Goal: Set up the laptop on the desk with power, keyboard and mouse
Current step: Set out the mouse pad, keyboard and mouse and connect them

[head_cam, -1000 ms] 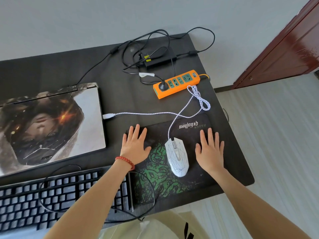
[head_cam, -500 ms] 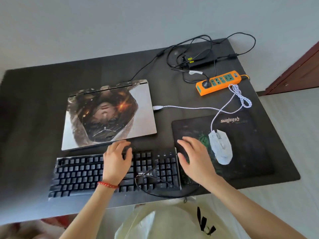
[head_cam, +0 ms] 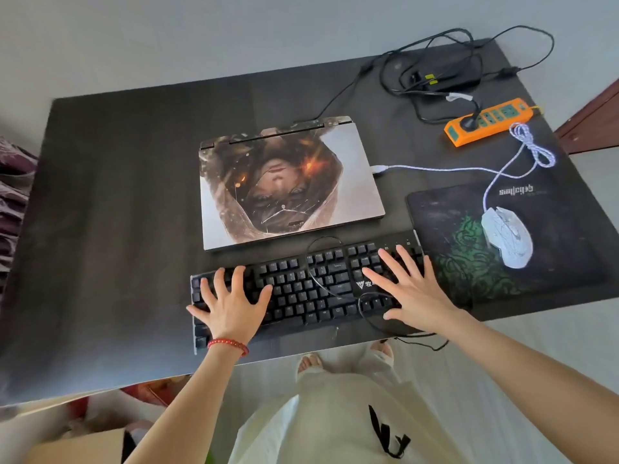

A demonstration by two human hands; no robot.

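Laptop (head_cam: 288, 182): shut, mid-tabletop, power and mouse (head_cam: 507, 237) leads apparently plugged. Keyboard (head_cam: 301, 289): near edge, cable loose atop, seemingly unconnected. Left hand (head_cam: 231, 306), right hand (head_cam: 415, 293): fingers spread flat on keys.

The flat black keyboard with black keys (head_cam: 301, 283) carries a small white logo, and the closed laptop with a silver lid (head_cam: 288, 182) bears a brown and orange printed portrait. The black mouse mat (head_cam: 542, 249) shows a green swirling pattern under a white cracked-line mouse (head_cam: 507, 236). An orange power strip with green sockets (head_cam: 489, 121) lies on the matt black desk (head_cam: 117, 195), and a red bead bracelet (head_cam: 228, 345) circles one wrist.
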